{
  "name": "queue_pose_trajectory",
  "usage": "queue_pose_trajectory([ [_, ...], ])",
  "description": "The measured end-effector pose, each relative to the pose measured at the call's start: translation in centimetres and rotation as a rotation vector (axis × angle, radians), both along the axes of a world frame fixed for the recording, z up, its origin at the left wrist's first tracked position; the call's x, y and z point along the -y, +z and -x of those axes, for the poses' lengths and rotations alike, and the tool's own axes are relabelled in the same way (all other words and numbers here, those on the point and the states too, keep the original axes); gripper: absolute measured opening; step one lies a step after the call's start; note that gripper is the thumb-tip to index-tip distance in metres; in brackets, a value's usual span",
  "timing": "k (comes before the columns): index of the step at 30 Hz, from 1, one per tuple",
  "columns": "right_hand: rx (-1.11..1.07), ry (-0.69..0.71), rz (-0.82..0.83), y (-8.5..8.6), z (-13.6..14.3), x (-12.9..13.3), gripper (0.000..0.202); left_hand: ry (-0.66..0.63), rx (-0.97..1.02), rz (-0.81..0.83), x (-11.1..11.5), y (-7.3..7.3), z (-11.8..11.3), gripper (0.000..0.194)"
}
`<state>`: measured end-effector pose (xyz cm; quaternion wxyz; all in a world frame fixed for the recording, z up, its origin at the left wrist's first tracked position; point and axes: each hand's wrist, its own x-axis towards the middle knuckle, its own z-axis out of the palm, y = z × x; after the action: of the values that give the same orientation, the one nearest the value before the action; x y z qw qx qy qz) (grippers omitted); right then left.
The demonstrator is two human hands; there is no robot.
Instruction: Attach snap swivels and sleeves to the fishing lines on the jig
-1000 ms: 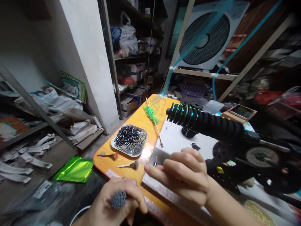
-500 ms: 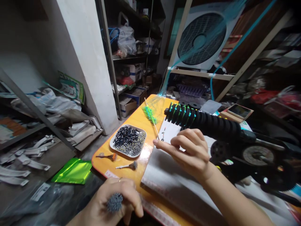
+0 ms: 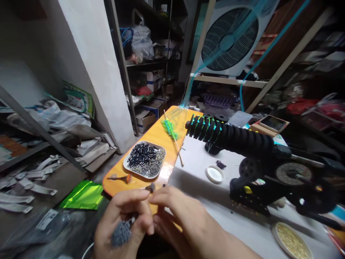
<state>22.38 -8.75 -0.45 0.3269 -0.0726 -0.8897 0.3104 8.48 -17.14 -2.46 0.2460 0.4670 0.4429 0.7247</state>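
Observation:
My left hand (image 3: 124,219) is at the front edge of the table, its fingers wrapped round a grey bristly bundle (image 3: 122,233) that sticks out at the palm side. Against its fingertips rests my right hand (image 3: 183,216), with fingers bent; what they hold, if anything, is hidden. Just beyond both hands lies a small grey-tipped brush (image 3: 151,187). An orange-tipped brush (image 3: 126,178) is to its left. Behind them stands a white tray (image 3: 124,166) of black and grey small pieces. A thin stick (image 3: 178,151) lies across green bristles (image 3: 169,128).
A black ribbed roller machine (image 3: 231,138) reaches in from the right. A small white dish (image 3: 215,174) sits below it, and a bowl of yellowish grains (image 3: 292,241) is at the lower right. Blue strands hang before a fan (image 3: 230,39).
My right hand has come down and left from beside the stick to meet my left hand. My left hand has turned and moved slightly, still holding the grey bundle.

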Motion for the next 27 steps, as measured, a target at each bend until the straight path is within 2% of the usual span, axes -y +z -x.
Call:
queue_pose_trajectory([
  [3, 0.051, -0.086, -0.012, 0.3, -0.5, -0.1, 0.007, -0.105, 0.104, 0.097, -0.4, -0.5, 0.4, 0.014],
  [6, 0.051, -0.094, 0.109, 1.2, -0.8, -0.3, 0.012, -0.184, 0.356, 0.264, -1.1, -0.8, 0.5, 0.015],
  [8, -0.004, -0.16, 0.214, 1.8, -0.9, -0.4, 0.013, -0.278, 0.499, 0.325, -1.3, -1.1, 0.3, 0.018],
  [10, -0.055, -0.26, 0.283, 2.0, -0.9, -0.6, 0.013, -0.374, 0.571, 0.362, -1.3, -1.5, -0.2, 0.019],
  [12, -0.084, -0.309, 0.319, 1.8, -0.8, -0.9, 0.013, -0.402, 0.591, 0.396, -1.2, -2.0, -0.6, 0.02],
  [17, -0.162, -0.309, 0.383, 0.6, -0.5, -1.1, 0.012, -0.432, 0.546, 0.46, -1.0, -2.4, -1.3, 0.024],
  [20, -0.2, -0.274, 0.435, 0.1, -0.5, -1.1, 0.01, -0.388, 0.423, 0.481, -0.9, -2.2, -1.3, 0.027],
  [24, -0.194, -0.301, 0.365, 0.3, -0.5, -1.1, 0.012, -0.31, 0.184, 0.53, -0.6, -1.9, -1.0, 0.026],
  [27, -0.187, -0.311, 0.313, 0.7, -0.4, -0.9, 0.011, -0.265, 0.138, 0.51, -0.5, -2.2, -1.1, 0.022],
])
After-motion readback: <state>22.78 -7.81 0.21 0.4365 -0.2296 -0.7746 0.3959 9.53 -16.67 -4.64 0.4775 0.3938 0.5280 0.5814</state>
